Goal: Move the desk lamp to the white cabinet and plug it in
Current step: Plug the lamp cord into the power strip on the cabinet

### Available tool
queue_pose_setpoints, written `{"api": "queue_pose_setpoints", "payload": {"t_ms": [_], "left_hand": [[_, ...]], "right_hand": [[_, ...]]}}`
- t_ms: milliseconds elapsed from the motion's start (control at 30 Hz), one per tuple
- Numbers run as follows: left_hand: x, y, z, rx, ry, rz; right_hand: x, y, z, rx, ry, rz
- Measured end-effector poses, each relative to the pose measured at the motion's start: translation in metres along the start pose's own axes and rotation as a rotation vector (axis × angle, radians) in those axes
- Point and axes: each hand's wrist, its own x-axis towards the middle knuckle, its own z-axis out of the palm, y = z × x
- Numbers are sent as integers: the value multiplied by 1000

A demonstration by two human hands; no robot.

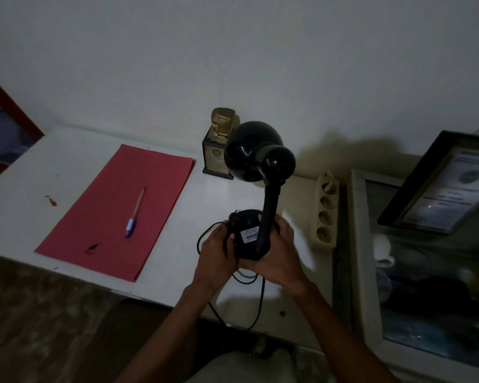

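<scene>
A black desk lamp (262, 167) with a round shade and a curved neck is held over the white cabinet top (67, 167). My left hand (215, 252) grips the left side of its round base (246, 230); my right hand (281, 250) holds the right side and underside. The base carries a white label. The lamp's black cord (256, 308) loops down from my hands over the cabinet's front edge. A beige power strip (324, 214) with several sockets lies just right of the lamp, none visibly in use.
A red paper folder (116, 211) with a pen (135, 214) lies on the left part of the cabinet top. A small gold trophy (219, 145) stands by the wall behind the lamp. A glass-topped case (357, 244) with a framed certificate (443, 186) is at right.
</scene>
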Motion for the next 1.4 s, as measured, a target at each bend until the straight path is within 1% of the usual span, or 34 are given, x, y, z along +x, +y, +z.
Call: {"api": "queue_pose_setpoints", "payload": {"t_ms": [67,167,300,433,500,567,667,733,833,933,1100,1200,1300,1400], "left_hand": [[-1,2,-4,-38,-4,56],[14,7,-7,-70,-57,91],[38,11,-4,-13,-111,100],[41,7,0,52,-46,96],[40,8,2,50,-23,81],[38,9,4,38,3,63],[36,11,8,15,36,36],[35,14,13,13,63,-7],[31,20,22,45,117,-59],[25,21,23,71,149,-57],[15,23,23,60,118,-60],[16,21,23,69,109,-78],[20,16,20,75,112,-54],[25,8,19,83,102,3]], "right_hand": [[-7,0,-2,-59,-5,30],[-7,-3,-10,-89,-37,13],[16,-11,-26,-41,-171,4],[45,-15,-44,25,-332,79],[55,-18,-54,44,-355,129],[62,-19,-61,29,-306,165],[61,-17,-66,-210,-138,137],[57,-18,-64,-220,-102,153],[58,-19,-60,-146,-133,154],[66,-19,-60,-104,-227,130],[84,-27,-57,-78,-339,141],[94,-24,-59,-89,-343,98],[88,-17,-58,-69,-274,80],[73,-17,-47,-33,-91,50]]}}
